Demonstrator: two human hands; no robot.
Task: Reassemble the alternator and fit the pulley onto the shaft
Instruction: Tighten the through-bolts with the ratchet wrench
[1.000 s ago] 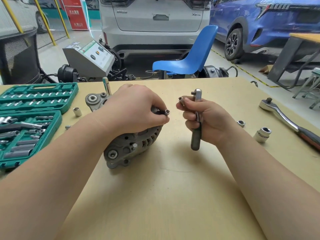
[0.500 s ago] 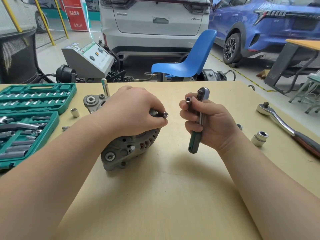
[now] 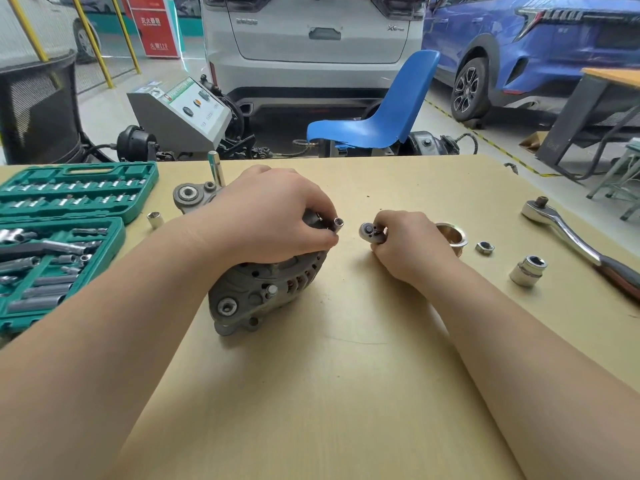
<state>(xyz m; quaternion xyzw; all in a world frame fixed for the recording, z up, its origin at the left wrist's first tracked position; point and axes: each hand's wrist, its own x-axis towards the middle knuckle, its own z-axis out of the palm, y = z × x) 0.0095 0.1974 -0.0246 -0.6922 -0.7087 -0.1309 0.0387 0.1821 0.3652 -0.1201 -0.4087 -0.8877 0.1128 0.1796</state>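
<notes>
The grey alternator (image 3: pixel 263 292) lies on its side on the tan table (image 3: pixel 346 393). My left hand (image 3: pixel 273 220) rests over its top and pinches a small socket (image 3: pixel 337 223) that points right. My right hand (image 3: pixel 408 244) grips a small ratchet, whose round head (image 3: pixel 369 232) shows just right of the socket, a short gap apart. The handle is hidden under my hand. The brass-coloured pulley (image 3: pixel 455 237) sits on the table behind my right hand, with a nut (image 3: pixel 484 248) beside it.
A green socket case (image 3: pixel 62 237) lies open at the left, a loose socket (image 3: pixel 155 219) beside it. On the right lie a large socket (image 3: pixel 528 270) and a big ratchet wrench (image 3: pixel 581 244). A blue chair (image 3: pixel 381 116) and parked cars stand beyond the table.
My right hand has lowered the small ratchet from upright to near the table, its head now turned toward the socket. The pulley behind it has come into view. My left hand stays put.
</notes>
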